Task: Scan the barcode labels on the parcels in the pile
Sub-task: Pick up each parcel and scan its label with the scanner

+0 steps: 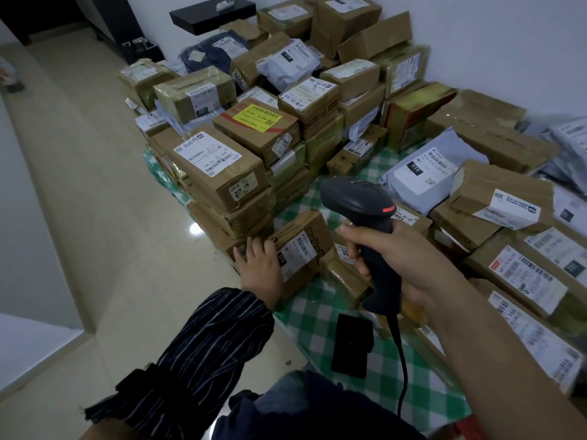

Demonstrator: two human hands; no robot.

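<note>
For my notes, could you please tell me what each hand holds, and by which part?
The right hand grips the barcode scanner by its handle; the left hand rests on a small parcel, holding nothing.

Beyond the scanner [357, 200], a yellow label [257, 118] reads "J6 506". Right of the scanner, a grey mailer [408, 190] shows "010".

Perhaps forty-odd parcels [219, 173], one scanner [359, 198], one black pouch [352, 346]

The checked cloth [317, 328] is lying open between stacked boxes [222, 173] at left and loose parcels [495, 198] at right. A black pouch [351, 344] is blocking its near end.
</note>
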